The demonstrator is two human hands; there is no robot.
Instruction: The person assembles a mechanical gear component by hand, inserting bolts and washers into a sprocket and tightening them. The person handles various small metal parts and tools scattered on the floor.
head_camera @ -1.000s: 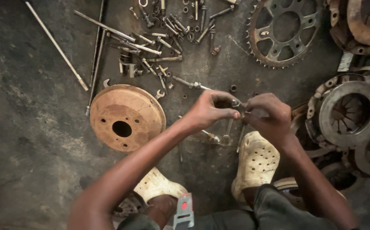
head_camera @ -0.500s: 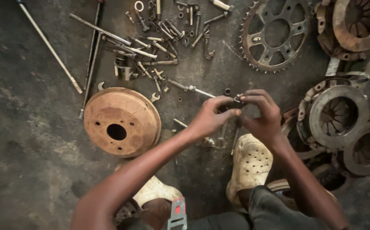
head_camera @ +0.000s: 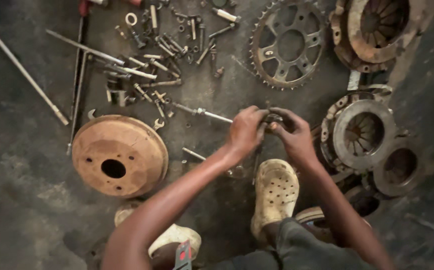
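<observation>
My left hand (head_camera: 245,131) and my right hand (head_camera: 293,134) meet over the floor, fingers closed together on a small dark metal part (head_camera: 273,120) held between them. The part is mostly hidden by my fingers. A long bolt (head_camera: 202,113) lies on the floor just left of my left hand. Below my hands is my foot in a dirty cream clog (head_camera: 274,195).
A rusty brake drum (head_camera: 119,156) lies at the left. A toothed sprocket (head_camera: 289,44) sits at the top. Clutch plates (head_camera: 362,132) are stacked at the right. Several bolts and spanners (head_camera: 152,55) and long rods (head_camera: 22,70) are scattered at the upper left.
My two hands stay joined on the small part. The view has shifted slightly, so everything on the floor sits a little higher and further left in the picture.
</observation>
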